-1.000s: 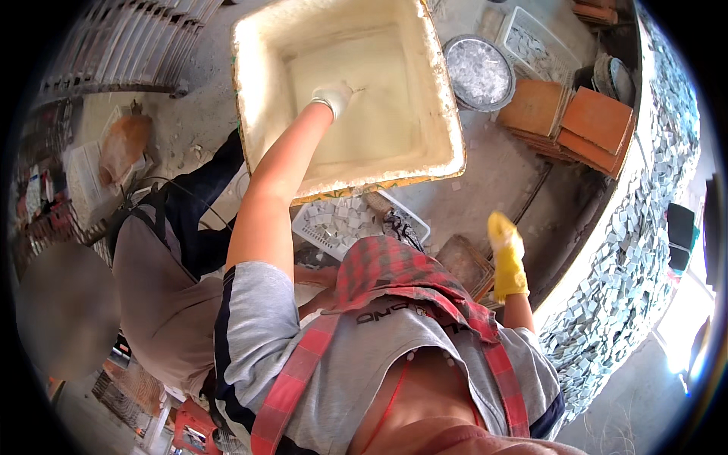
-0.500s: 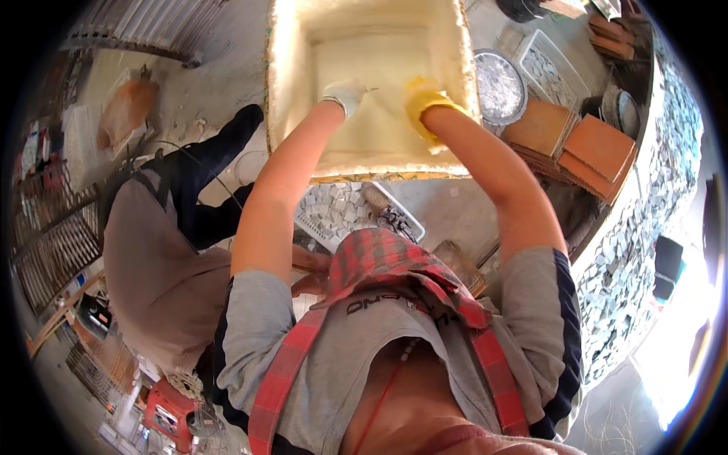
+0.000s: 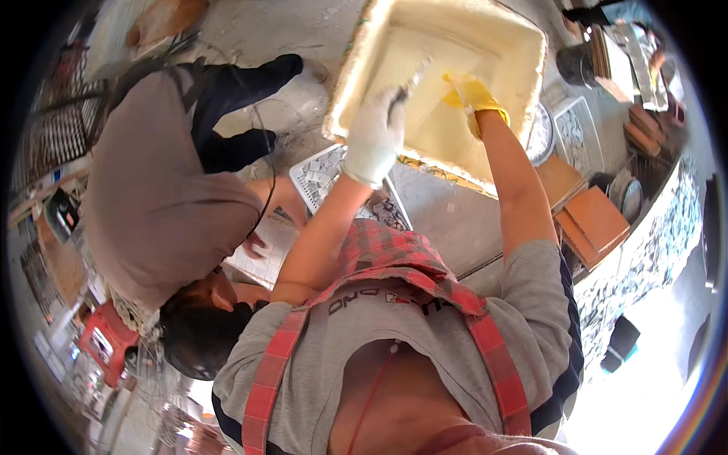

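Left grip [image 3: 377, 136] closed on a slim hand tool [image 3: 417, 73]; square tub [image 3: 365, 64] ahead.
The left grip (white glove) encloses the tool's dark handle, with the blade extending forward of the glove, above the tub's cream-coloured interior. The right grip [image 3: 478, 98], in a yellow glove, is positioned over the tub, right of the left grip; whether it holds anything cannot be told. A white basket [image 3: 297, 177] of tile pieces is located behind and left of the left grip.
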